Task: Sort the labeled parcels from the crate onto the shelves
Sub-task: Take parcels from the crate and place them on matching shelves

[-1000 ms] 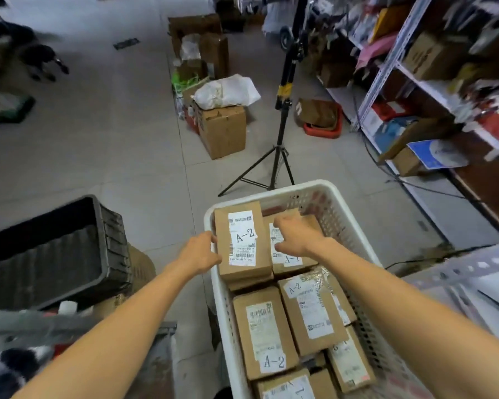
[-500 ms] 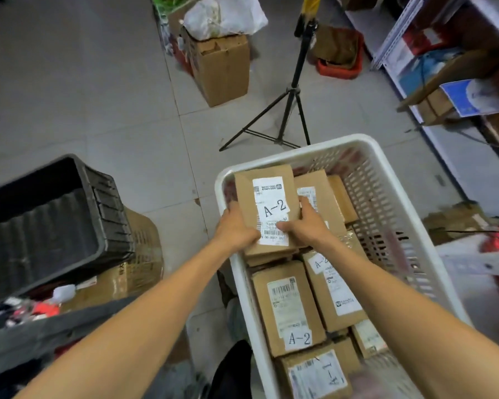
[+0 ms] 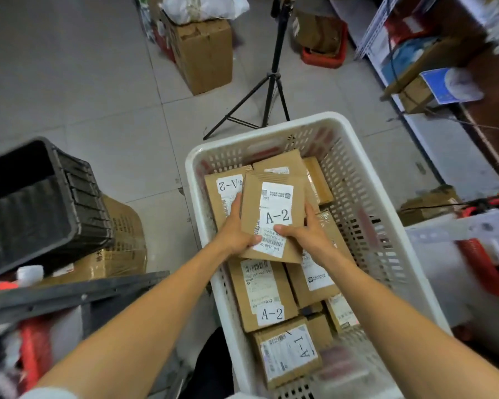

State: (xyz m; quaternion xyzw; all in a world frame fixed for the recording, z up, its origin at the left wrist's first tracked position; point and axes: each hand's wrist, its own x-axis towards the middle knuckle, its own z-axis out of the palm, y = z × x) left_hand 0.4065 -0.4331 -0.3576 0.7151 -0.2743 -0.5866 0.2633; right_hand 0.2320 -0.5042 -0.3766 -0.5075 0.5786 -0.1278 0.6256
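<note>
Head-worn camera looks steeply down, close over the white crate (image 3: 386,197) and floor (image 3: 69,82).

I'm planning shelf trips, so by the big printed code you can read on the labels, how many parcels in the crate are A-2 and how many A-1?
A-2: 3 – the brown cardboard parcel held in both hands, the upside-down-labelled one behind it, and the one nearer the person.
A-1: 1 – the brown parcel nearest the person.
Total readable: 4. Other parcels in the white plastic crate show no readable code.
</note>
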